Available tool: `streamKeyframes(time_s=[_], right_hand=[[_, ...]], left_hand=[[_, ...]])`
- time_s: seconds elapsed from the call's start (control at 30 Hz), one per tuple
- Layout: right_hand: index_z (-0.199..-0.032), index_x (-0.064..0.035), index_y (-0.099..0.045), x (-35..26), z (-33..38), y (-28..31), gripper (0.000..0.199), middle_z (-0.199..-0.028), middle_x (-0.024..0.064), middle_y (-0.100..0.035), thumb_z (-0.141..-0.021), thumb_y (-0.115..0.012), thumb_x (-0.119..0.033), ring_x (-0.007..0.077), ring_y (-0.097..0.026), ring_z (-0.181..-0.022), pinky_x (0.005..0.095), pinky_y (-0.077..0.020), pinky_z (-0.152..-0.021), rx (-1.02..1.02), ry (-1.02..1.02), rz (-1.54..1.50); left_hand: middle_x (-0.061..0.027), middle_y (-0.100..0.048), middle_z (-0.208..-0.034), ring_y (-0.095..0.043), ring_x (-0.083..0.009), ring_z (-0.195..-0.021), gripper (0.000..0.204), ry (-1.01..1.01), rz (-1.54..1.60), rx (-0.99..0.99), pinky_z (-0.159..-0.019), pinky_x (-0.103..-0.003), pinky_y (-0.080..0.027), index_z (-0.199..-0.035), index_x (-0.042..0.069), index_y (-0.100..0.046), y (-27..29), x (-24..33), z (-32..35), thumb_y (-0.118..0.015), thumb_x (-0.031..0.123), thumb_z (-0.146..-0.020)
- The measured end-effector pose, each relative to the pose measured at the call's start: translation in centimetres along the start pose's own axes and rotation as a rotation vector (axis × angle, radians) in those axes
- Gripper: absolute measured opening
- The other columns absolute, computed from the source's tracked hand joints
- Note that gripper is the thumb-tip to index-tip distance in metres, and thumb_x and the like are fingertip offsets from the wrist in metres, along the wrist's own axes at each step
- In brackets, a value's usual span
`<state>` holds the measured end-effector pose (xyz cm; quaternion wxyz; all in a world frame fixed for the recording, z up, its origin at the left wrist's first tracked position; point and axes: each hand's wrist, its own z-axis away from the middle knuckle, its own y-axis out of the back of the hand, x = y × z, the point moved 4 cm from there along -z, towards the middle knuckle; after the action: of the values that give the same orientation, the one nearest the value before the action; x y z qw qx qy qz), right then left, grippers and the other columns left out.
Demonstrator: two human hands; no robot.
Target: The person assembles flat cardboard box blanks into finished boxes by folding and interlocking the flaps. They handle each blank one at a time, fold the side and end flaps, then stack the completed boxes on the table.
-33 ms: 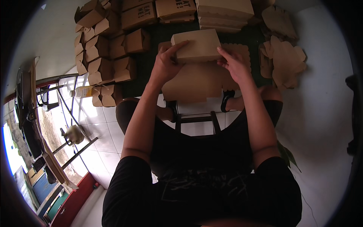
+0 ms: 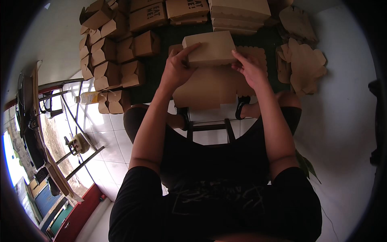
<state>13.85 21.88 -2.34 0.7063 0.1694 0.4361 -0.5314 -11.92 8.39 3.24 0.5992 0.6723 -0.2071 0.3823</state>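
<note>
A plain brown cardboard box [image 2: 213, 46] is held between my two hands above the green surface. My left hand [image 2: 177, 68] grips its left end, with the index finger stretched across the top face. At the box's right edge, my right hand [image 2: 250, 69] pinches with the thumb near the upper corner and fingers lower down. Under the box and toward me lies flat brown cardboard [image 2: 205, 88]; a scalloped edge shows beside my right hand. Whether the box is joined to that cardboard cannot be made out. The box's underside is hidden.
Several small folded boxes [image 2: 105, 50] are piled at the left, beside a bottle [image 2: 88, 98] with yellow contents. Printed boxes [image 2: 147, 18] and a stack of larger boxes [image 2: 240, 10] line the back. Scalloped cardboard blanks [image 2: 308, 66] lie at the right. A stool [image 2: 207, 127] stands between my legs.
</note>
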Motion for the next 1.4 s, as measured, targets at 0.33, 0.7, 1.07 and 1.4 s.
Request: streamKeyframes(time_s=[0.33, 0.7, 1.07, 1.4], right_hand=[[-0.127, -0.0109, -0.077, 0.4, -0.2, 0.0, 0.035, -0.122, 0.0011, -0.074, -0.102, -0.088, -0.033, 0.0143, -0.067, -0.110, 0.0363, -0.0576, -0.101, -0.011, 0.023, -0.091], [-0.133, -0.0089, -0.074, 0.1, 0.1, -0.1, 0.041, -0.126, 0.0026, -0.074, -0.102, -0.089, -0.032, 0.0161, -0.069, -0.114, 0.0361, -0.0588, -0.103, -0.067, 0.012, -0.124], [-0.132, 0.0016, -0.072, 0.0, 0.0, -0.2, 0.048, -0.125, 0.0091, -0.073, -0.103, -0.088, -0.033, 0.0186, -0.073, -0.110, 0.0405, -0.0626, -0.115, -0.042, -0.036, -0.097], [-0.128, 0.0029, -0.072, 0.5, -0.1, -0.3, 0.043, -0.121, 0.0110, -0.073, -0.102, -0.088, -0.028, 0.0207, -0.073, -0.108, 0.0405, -0.0654, -0.109, -0.015, 0.011, -0.106]], left_hand=[[-0.0142, -0.076, -0.127, -0.080, -0.0295, -0.109, 0.091, -0.003, 0.044, 0.022, -0.098, -0.040, -0.070, -0.162, 0.028, -0.063, -0.2, -0.5, 0.0, -0.088, -0.003, -0.081], [-0.0152, -0.077, -0.113, -0.082, -0.0276, -0.100, 0.093, 0.037, 0.165, 0.045, -0.090, -0.040, -0.069, -0.163, 0.022, -0.061, -0.3, -1.2, 0.0, -0.094, 0.002, -0.078], [-0.0191, -0.078, -0.118, -0.082, -0.0296, -0.096, 0.097, 0.020, 0.086, 0.074, -0.090, -0.040, -0.069, -0.165, 0.027, -0.060, -0.1, -1.4, -0.1, -0.092, 0.002, -0.077], [-0.0137, -0.081, -0.111, -0.084, -0.0254, -0.102, 0.074, 0.199, 0.172, 0.218, -0.089, -0.038, -0.066, -0.154, 0.016, -0.069, -0.1, -2.2, 0.6, -0.085, 0.003, -0.083]])
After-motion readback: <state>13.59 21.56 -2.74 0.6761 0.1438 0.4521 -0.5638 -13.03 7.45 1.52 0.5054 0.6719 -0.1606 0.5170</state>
